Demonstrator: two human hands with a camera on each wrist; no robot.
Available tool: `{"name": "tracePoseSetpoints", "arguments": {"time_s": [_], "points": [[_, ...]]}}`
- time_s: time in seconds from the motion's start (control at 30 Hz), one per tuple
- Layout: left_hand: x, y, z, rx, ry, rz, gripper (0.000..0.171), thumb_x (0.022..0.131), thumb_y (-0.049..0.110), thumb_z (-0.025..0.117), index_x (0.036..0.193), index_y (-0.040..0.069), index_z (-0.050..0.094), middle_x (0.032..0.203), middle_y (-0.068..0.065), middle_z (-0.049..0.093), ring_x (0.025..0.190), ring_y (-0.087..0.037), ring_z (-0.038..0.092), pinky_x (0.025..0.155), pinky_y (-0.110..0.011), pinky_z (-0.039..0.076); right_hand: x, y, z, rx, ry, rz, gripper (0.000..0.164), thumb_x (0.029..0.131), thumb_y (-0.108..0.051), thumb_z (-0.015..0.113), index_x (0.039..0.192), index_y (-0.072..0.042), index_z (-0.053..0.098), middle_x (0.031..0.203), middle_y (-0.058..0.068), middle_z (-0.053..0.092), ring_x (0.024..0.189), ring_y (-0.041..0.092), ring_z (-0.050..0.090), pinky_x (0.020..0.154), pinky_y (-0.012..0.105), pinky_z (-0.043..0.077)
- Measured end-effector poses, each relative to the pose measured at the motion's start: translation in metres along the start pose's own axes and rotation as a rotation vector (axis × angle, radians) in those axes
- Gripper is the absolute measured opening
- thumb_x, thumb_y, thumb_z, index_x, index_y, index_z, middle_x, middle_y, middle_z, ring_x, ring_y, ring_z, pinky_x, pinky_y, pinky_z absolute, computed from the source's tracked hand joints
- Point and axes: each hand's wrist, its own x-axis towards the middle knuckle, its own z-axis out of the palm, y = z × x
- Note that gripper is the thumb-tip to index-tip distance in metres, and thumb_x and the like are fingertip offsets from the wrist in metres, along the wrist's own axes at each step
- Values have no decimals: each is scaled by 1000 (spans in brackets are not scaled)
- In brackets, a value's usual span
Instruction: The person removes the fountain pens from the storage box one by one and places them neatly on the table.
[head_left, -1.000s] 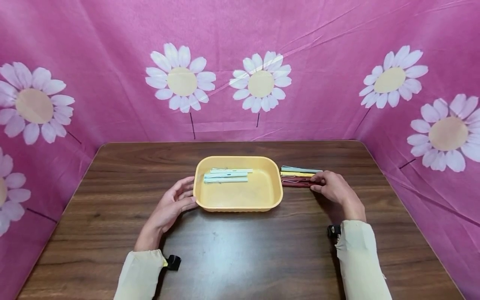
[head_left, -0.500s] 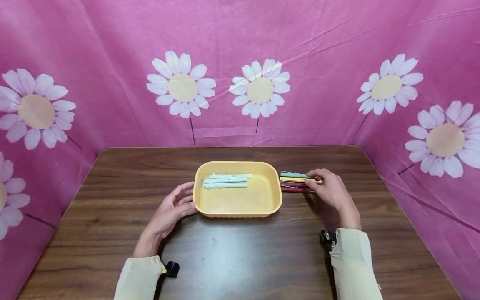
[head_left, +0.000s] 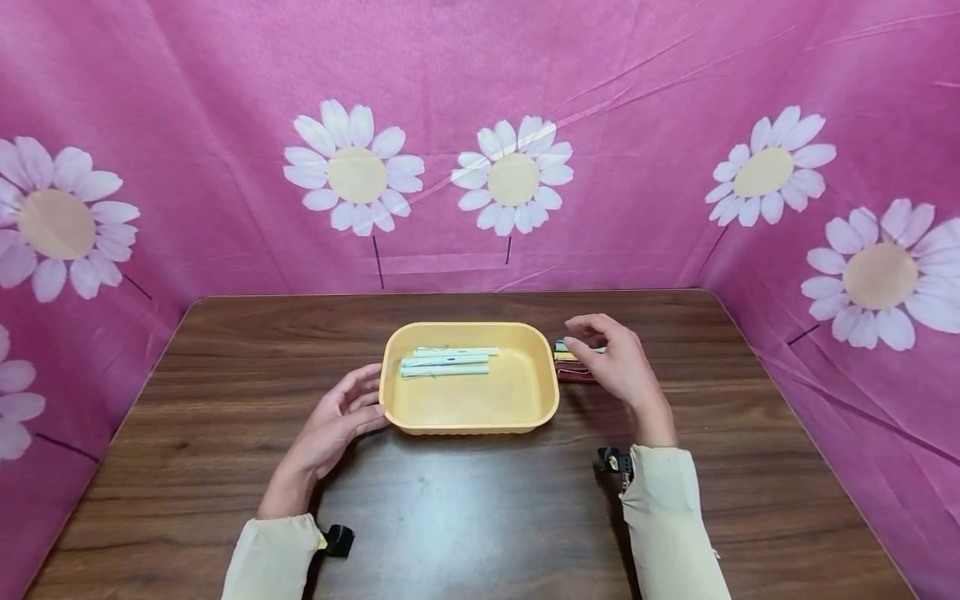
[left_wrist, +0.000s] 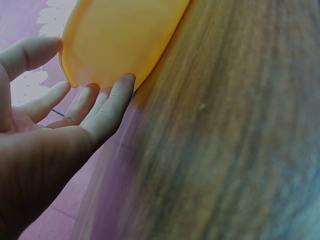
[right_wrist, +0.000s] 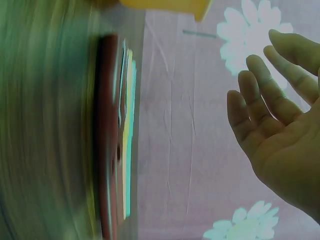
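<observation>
A yellow plastic tub [head_left: 469, 429] stands on the table with several pale mint pens [head_left: 445, 361] lying in its left half. My left hand [head_left: 336, 421] rests its fingertips against the tub's left end; in the left wrist view the extended fingers [left_wrist: 112, 102] touch the yellow wall. Right of the tub lies a row of pens: dark red ones [head_left: 576, 377], a yellow one [head_left: 564, 356] and a teal one [right_wrist: 131, 150]. Over this row hovers my right hand [head_left: 621, 367], fingers apart and holding nothing, as the right wrist view [right_wrist: 285, 115] confirms.
The brown wooden table [head_left: 450, 517] has its back edge just behind the tub. A pink cloth with white daisies [head_left: 513, 179] hangs around the back and both sides. Black straps [head_left: 339, 542] sit at both wrists.
My right hand has moved along the pens from the dark red ones toward the back, then left and up off them toward the tub. The left hand stays at the tub.
</observation>
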Motion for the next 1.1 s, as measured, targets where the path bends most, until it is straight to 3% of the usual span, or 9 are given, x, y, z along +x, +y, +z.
{"name": "tracePoseSetpoints", "arguments": {"time_s": [0.3, 0.53, 0.67, 0.87, 1.1], "points": [[2, 0, 0, -5, 1, 4, 61, 90, -2, 55, 144, 6, 27, 140, -27, 31, 116, -24, 53, 86, -29, 55, 8, -21, 21, 84, -70, -63, 26, 87, -21, 66, 109, -9, 65, 102, 11, 65, 89, 22, 59, 80, 44, 52], [3, -1, 0, -2, -4, 5, 63, 89, -1, 57, 144, 5, 27, 139, -28, 31, 117, -24, 53, 86, -30, 55, 10, -32, 39, 108, -118, -91, 22, 86, -19, 67, 107, -12, 65, 104, 6, 66, 88, 19, 60, 75, 36, 53], [3, -2, 0, -3, 2, 15, 62, 89, -2, 55, 144, 5, 27, 138, -28, 32, 117, -25, 52, 86, -30, 55, 14, -37, 53, 162, -144, -114, 23, 86, -17, 66, 108, -8, 65, 107, 10, 66, 94, 21, 61, 82, 40, 53], [2, -2, -1, -19, 2, 11, 63, 89, -2, 56, 144, 5, 27, 139, -27, 32, 117, -24, 52, 87, -30, 54, 17, -41, 78, 213, -165, -125, 25, 84, -13, 68, 107, -2, 65, 106, 17, 66, 94, 28, 62, 81, 45, 53], [1, -3, -2, -12, -4, 11, 63, 89, -1, 57, 144, 4, 27, 139, -26, 32, 116, -23, 53, 87, -30, 54, 16, -44, 97, 208, -214, -114, 28, 83, -12, 69, 106, 2, 65, 105, 17, 67, 91, 27, 62, 79, 38, 53]]}}
